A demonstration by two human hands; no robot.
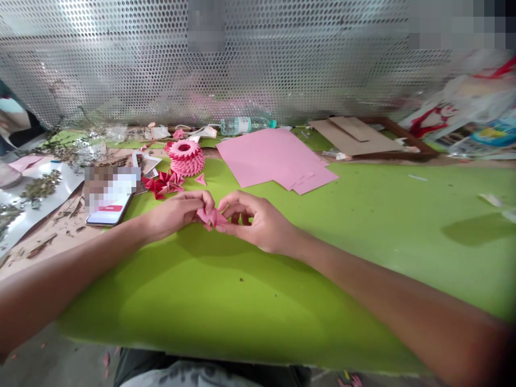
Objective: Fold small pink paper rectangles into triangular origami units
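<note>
Between my two hands is a small piece of folded pink paper [212,216], held just above the green tabletop. My left hand [177,214] pinches its left end with curled fingers. At its right end, my right hand [253,219] grips it between thumb and fingertips; part of the paper is hidden by the fingers. Beyond my left hand stands a round pink paper model [186,159] built of folded pieces. Red folded paper pieces [163,184] lie heaped in front of it, and one pink folded triangle [200,179] rests alone beside them.
Pink paper sheets [270,156] lie beyond my hands on the green table [226,290]. A phone [115,199] rests at the left near dried plant bits. Along the back are a plastic bottle [245,125] and cardboard [357,137], before a perforated metal panel [161,64].
</note>
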